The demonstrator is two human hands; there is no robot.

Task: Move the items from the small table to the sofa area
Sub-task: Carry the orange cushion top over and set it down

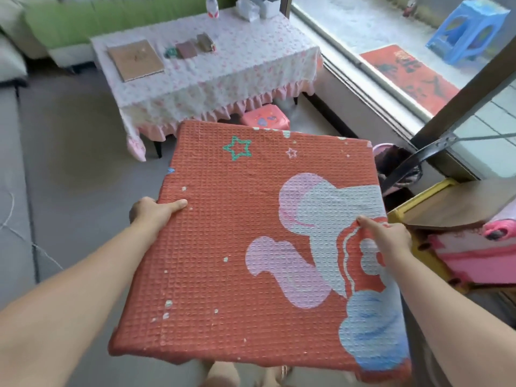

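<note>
While left hand (152, 212) and right hand (388, 238) clamp fingers on the cushion's (237, 247) side edges, worktop (223, 68) sits far beyond.

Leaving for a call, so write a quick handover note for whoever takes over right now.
Left grip holds the red cushion at its left edge; right grip pinches its right edge.
The cushion is in the air, not yet at the green sofa far ahead on the left.
To do: carry it there.
Pink items lie below the yellow-edged tabletop at right.
</note>
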